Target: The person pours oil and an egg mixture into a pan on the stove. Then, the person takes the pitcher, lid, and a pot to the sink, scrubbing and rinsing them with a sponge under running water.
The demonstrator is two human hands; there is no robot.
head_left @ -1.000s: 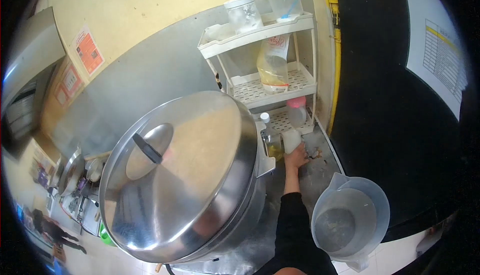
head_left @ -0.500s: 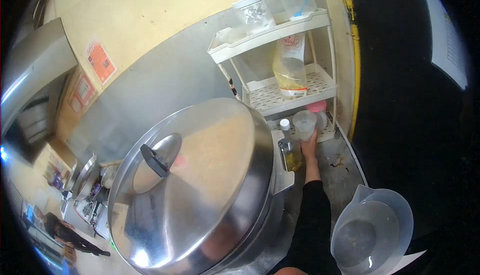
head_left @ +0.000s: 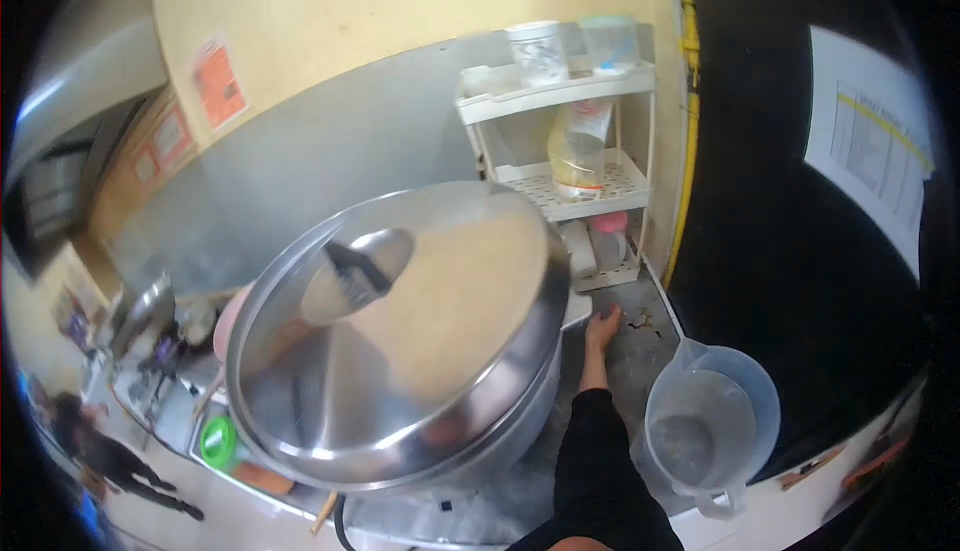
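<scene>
My right hand (head_left: 602, 327) reaches forward in a black sleeve, low over the metal counter, between the large steel pot and the white rack. Its thumb and fingers look apart, slightly blurred, and nothing shows in them. Just beyond it, a translucent cup (head_left: 579, 249) lies or leans on the rack's lowest shelf (head_left: 612, 277), beside a pink-topped container (head_left: 609, 235). To the hand's left is the broad steel lid (head_left: 455, 301) with a black handle (head_left: 357, 276). A clear plastic pitcher (head_left: 712, 421) stands right of my forearm. My left hand is out of view.
Plastic tubs (head_left: 538, 54) sit on the top shelf, with a bag of yellowish contents (head_left: 578, 156) below. A yellow pipe (head_left: 690, 131) runs up the wall. Left are a green-lidded container (head_left: 217, 441), pans (head_left: 145, 316) and, farther off, a person in dark clothes (head_left: 95, 451).
My right hand has let go of the translucent cup and drawn back from the rack. The white-capped bottle no longer shows. The whole view has shifted and tilted.
</scene>
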